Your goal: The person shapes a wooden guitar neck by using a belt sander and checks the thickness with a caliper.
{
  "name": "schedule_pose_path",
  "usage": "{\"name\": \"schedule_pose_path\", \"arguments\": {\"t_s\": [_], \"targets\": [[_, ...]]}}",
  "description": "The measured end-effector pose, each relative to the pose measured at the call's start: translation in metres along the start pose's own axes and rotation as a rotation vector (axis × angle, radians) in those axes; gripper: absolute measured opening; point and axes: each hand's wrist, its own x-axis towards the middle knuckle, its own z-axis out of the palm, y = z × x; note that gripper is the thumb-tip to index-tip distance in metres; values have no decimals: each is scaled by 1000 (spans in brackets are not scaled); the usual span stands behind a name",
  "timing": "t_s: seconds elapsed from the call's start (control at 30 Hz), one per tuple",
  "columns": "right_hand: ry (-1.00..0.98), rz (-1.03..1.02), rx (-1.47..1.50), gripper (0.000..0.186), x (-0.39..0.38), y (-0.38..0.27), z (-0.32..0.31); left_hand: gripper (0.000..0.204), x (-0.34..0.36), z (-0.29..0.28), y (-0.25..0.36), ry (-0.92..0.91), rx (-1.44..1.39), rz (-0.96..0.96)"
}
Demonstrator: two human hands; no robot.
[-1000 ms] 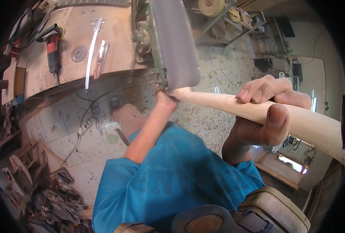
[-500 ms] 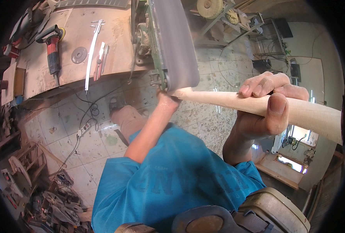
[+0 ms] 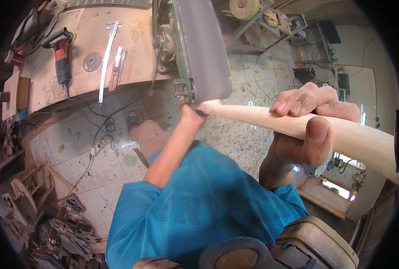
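Observation:
A pale, tapered wooden bat (image 3: 249, 115) lies crosswise, its narrow knobbed end against the lower rounded end of a grey sanding belt (image 3: 205, 54) on a green machine frame, the belt blurred. My left hand (image 3: 191, 115) is at that narrow end, closed around it, its fingertips largely hidden behind it. My right hand (image 3: 314, 132) grips the thick part at the right, fingers over the top and thumb on the near side; the bat's far right end runs into the dark rim of the picture.
A workbench (image 3: 136, 45) at upper left carries a power polisher (image 3: 61, 58), grey disc (image 3: 92, 62), caliper (image 3: 107, 54) and small hand tools. Cables (image 3: 105, 125) cross the tiled floor. A cluttered rack (image 3: 249, 27) stands beyond the belt; piled gear (image 3: 65, 228) fills the lower left.
The thick end of the bat and my right hand shifted slightly up, then back down over the last second. My left hand stayed at the belt end.

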Motion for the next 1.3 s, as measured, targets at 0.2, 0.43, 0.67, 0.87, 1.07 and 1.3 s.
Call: {"name": "schedule_pose_path", "arguments": {"t_s": [0.2,0.43,0.67,0.87,1.07,1.3], "targets": [[2,4,-42,22,-1,-3,2,48,4,-4,0,-23,-7,11],[20,-1,9,19,0,0,4,48,11,-11,2,-40,-36,22],[41,3,42,16,2,1,9,45,9,-11,5,-65,6,31],[49,-7,26,15,2,1,15,43,6,-11,7,-54,-13,6],[0,-28,25,15,5,3,13,43,7,-9,8,-22,27,41],[6,-17,35,15,4,2,12,45,3,-4,4,-53,-8,6]]}}
